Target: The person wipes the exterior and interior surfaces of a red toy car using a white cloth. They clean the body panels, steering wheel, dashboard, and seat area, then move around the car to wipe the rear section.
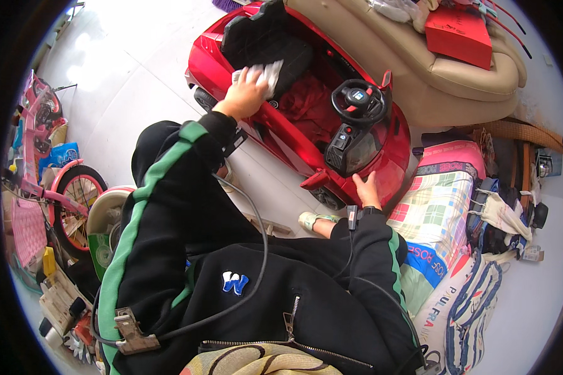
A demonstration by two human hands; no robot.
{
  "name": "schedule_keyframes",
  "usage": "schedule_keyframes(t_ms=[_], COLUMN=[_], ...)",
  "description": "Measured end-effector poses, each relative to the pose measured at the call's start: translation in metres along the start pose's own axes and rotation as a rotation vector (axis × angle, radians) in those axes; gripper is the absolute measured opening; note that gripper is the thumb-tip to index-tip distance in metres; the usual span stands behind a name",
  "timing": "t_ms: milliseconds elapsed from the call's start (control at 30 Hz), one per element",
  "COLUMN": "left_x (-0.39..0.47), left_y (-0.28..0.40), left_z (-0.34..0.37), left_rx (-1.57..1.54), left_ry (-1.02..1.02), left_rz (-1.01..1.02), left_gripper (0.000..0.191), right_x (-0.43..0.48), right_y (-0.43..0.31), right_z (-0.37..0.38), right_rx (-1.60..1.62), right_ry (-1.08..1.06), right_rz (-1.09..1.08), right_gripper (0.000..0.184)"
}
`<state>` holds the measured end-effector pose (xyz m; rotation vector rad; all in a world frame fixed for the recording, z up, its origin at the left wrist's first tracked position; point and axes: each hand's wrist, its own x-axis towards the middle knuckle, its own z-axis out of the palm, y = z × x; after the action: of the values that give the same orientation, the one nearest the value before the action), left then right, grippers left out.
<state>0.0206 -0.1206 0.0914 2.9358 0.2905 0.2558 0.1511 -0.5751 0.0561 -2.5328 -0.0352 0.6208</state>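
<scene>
A red ride-on toy car [288,133] stands on the floor before me. My left hand [248,91] grips a crumpled white cloth [273,75] over the near side of the car, beside its black seat [253,44]. My right hand [368,190], with thumb and fingers apart, rests on the red front body below the small windshield [365,153]. Between the hands lie the black steering wheel [336,104] and the dashboard panel [340,145]. Dark red material [305,101], perhaps fabric, fills the footwell.
A beige leather sofa [403,56] borders the car's far side, with a red box [460,40] on it. Folded bedding [434,201] is stacked at right. A pink bicycle [68,201] and a bucket [104,206] stand at left. Cables [266,234] hang across my body.
</scene>
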Motion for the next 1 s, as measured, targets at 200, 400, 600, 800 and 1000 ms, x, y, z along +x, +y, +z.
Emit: schedule_keyframes(t_ms=[200, 400, 600, 800, 1000], left_x=[-0.033, -0.047, -0.058, -0.042, -0.023], left_y=[0.042, 0.119, 0.149, 0.073, -0.02], left_z=[0.064, 0.096, 0.112, 0.098, 0.091], left_rx=[-0.077, 0.101, 0.023, -0.132, -0.144], left_ry=[-0.362, -0.415, -0.15, 0.103, 0.342], left_rz=[-0.009, 0.412, 0.681, 0.34, -0.28], left_gripper=[0.081, 0.063, 0.021, 0.048, 0.047], right_x=[-0.01, -0.017, -0.015, -0.017, -0.019], right_y=[0.013, -0.003, -0.001, -0.003, -0.007], right_z=[0.025, 0.013, 0.008, 0.007, 0.005], right_rx=[-0.453, -0.522, -0.603, -0.63, -0.627], right_ry=[-0.115, -0.174, -0.205, -0.213, -0.224], right_rz=[0.045, 0.041, 0.024, 0.008, 0.016], right_gripper=[0.108, 0.106, 0.104, 0.105, 0.108])
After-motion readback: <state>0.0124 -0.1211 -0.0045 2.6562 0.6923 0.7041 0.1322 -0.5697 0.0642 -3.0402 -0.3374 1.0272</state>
